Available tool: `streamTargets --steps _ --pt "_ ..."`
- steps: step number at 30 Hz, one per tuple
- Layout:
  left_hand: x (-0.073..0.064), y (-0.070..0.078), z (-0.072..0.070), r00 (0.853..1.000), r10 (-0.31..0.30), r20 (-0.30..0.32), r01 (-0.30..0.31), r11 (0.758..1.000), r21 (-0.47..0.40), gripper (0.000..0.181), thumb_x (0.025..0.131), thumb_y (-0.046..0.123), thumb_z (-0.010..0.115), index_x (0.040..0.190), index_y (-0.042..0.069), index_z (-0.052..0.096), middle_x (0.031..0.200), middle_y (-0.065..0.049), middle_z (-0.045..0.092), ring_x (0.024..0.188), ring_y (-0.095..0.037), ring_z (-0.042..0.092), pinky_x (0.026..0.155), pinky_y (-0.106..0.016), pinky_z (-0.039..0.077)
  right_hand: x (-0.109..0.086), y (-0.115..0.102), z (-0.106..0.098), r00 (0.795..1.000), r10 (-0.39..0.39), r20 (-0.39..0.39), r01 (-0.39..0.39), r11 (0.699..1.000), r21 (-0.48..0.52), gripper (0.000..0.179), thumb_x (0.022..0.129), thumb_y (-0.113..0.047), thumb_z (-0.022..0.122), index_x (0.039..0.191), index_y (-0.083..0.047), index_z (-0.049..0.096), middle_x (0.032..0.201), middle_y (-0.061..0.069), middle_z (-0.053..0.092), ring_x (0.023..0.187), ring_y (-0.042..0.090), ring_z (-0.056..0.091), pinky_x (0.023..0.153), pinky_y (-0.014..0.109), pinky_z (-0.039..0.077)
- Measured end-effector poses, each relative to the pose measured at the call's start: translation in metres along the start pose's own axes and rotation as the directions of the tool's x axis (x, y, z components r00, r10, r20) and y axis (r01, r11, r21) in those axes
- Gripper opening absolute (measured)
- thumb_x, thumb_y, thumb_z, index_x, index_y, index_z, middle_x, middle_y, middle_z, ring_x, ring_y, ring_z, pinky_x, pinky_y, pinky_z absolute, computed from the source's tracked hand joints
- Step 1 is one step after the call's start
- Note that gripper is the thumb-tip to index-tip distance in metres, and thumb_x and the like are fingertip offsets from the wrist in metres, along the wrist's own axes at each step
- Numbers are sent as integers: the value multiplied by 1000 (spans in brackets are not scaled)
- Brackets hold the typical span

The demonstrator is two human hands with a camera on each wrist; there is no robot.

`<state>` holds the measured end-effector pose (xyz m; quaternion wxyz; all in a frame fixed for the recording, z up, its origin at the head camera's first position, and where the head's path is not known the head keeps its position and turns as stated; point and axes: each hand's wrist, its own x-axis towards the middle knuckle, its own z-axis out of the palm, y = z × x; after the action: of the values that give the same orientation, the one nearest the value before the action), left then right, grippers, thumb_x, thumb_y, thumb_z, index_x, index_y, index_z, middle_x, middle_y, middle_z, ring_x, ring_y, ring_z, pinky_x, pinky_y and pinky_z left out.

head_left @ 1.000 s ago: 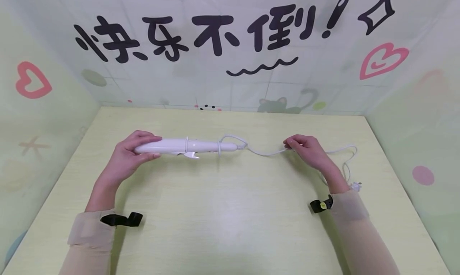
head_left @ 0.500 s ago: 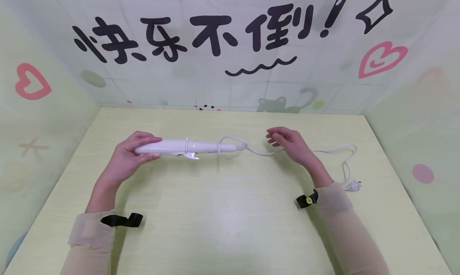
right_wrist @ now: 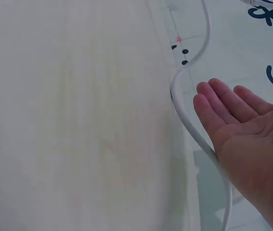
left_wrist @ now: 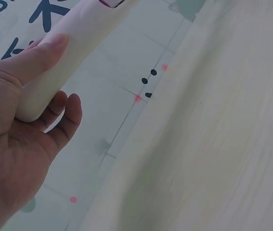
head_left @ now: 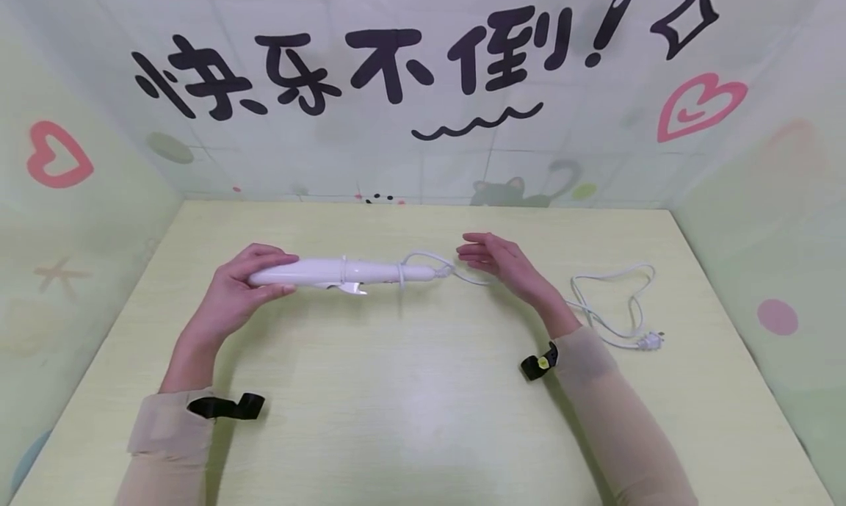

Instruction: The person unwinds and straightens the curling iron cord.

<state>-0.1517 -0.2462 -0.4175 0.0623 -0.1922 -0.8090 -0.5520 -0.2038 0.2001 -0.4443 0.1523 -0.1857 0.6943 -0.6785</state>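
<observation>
My left hand [head_left: 225, 293] grips the thick left end of a white curling iron [head_left: 370, 271], thumb on the near side and fingers over the far side. The iron lies level, left to right, with its small lever [head_left: 353, 288] pointing toward me. In the left wrist view the thumb presses along the iron's smooth body [left_wrist: 54, 72]. A white cord [head_left: 429, 255] loops round the handle and leaves its right end. Beside that end is my right hand [head_left: 509, 267], its fingers straight and extended. In the right wrist view the cord [right_wrist: 189, 125] runs alongside the palm.
The cord's slack lies in loose bends on the table [head_left: 410, 388] at the right, ending in a white two-pin plug [head_left: 651, 341]. Printed wall panels [head_left: 370, 146] stand along the back and both sides. Each wrist wears a black camera mount [head_left: 228, 405].
My right hand has slid left along the cord toward the iron's handle, its fingers loosening from a curl to straight. My left hand and the curling iron stay put.
</observation>
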Motion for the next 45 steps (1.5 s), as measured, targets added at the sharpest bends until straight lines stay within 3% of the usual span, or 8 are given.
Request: streamTargets --steps 4,11,19,22,26,32,37,45 --pt "0 1 1 1000 -4 7 4 1000 8 44 82 -16 77 124 -3 71 121 7 62 107 -15 56 84 -16 48 2 4 9 999 -3 38 8 994 -109 55 115 -27 21 151 13 35 146 31 50 140 43 43 115 47 34" --pt "2 3 1 1000 -3 10 3 1000 16 45 83 -14 78 125 -2 71 122 7 61 107 -14 57 84 -15 48 7 3 21 995 3 102 28 953 -302 60 114 -36 13 154 0 41 143 20 58 145 34 39 121 51 19" --pt "2 3 2 1000 -12 14 12 1000 10 44 83 -13 78 125 -2 71 121 6 61 106 -14 57 82 -15 49 7 2 22 998 20 64 3 938 -348 73 113 -39 6 139 6 57 113 22 69 122 38 58 116 53 30" --pt "1 1 2 1000 -18 22 18 1000 -2 44 83 -13 78 125 -1 71 121 6 61 107 -15 57 83 -15 50 3 1 19 999 26 36 -14 948 -319 68 114 -33 12 130 12 60 106 22 70 110 36 63 111 49 39" --pt "-1 1 2 999 -21 31 21 1000 -11 43 83 -13 77 125 -2 71 121 6 62 108 -15 56 83 -16 50 -4 0 15 999 38 7 -34 959 -280 45 113 -18 35 121 14 65 106 22 69 99 29 63 95 40 50" --pt "-1 1 0 999 -21 25 21 1000 -1 44 83 -13 78 125 -1 71 121 7 61 106 -14 57 83 -16 50 -10 3 8 1000 7 27 1 956 -294 18 101 -2 63 113 7 72 99 18 68 85 26 59 73 32 50" --pt "-2 1 -1 999 -28 24 28 1000 10 44 83 -12 78 125 -1 71 121 7 61 107 -14 57 83 -15 49 -15 2 6 1000 -18 13 21 935 -353 15 96 -3 72 110 -1 77 93 5 68 81 19 55 68 26 44" --pt "-3 0 -3 999 -32 15 32 999 13 44 83 -13 79 125 -2 71 121 7 62 106 -14 57 83 -15 48 -24 -3 -3 999 -17 -27 4 914 -406 14 94 -4 75 107 -1 78 93 6 69 78 19 56 70 24 47"
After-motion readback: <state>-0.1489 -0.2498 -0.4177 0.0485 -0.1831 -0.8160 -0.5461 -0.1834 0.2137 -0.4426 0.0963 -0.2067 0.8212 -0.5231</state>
